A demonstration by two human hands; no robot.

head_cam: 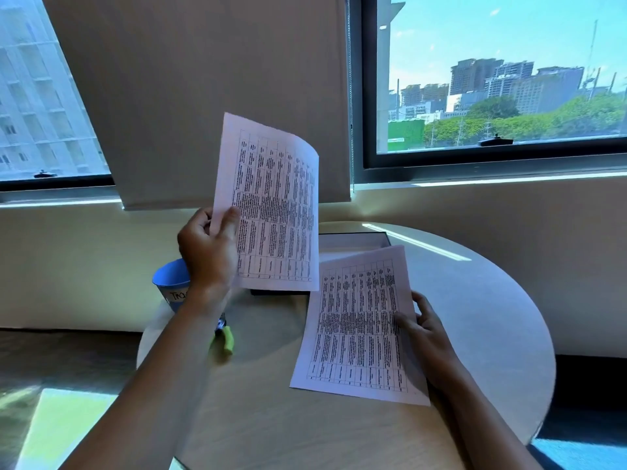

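Note:
My left hand (208, 249) pinches the left edge of a printed sheet with a dense table (271, 205) and holds it upright above the round table (475, 317). The top of this sheet curls backward. My right hand (424, 334) grips the right edge of a second printed sheet (356, 327), thumb on top, fingers under it. That sheet is tilted low over the table.
A blue paper cup with a handwritten label (169, 283) stands behind my left wrist. A green-handled tool (225, 337) lies on the table by my left forearm. A dark shallow box (353, 240) sits at the back, partly hidden by the sheets. Windows and a lowered blind are behind.

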